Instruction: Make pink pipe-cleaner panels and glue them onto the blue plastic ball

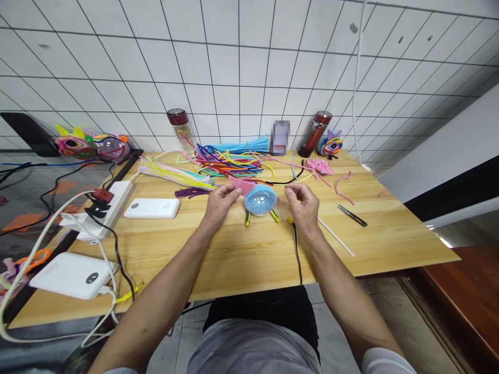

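A clear plastic ball (261,200) ringed with light blue pipe cleaner stands on the wooden table between my hands. Short green legs with yellow tips (275,215) stick out beneath it. A ribbed pink pipe-cleaner piece (242,184) adjoins its upper left side. My left hand (223,203) is closed, thumb and fingertips pinching the edge of this pink piece. On the ball's other side, my right hand (303,205) is held in a pinch, a little apart from the ball. Whatever lies between its fingertips is too small to make out.
Behind are heaped coloured pipe cleaners (230,161), two flasks (315,134) and a blurred upright phone (279,137). Thread snips (352,215) and a white stick (336,237) lie right. A power bank (152,208) and cabled power strip (111,208) occupy the left.
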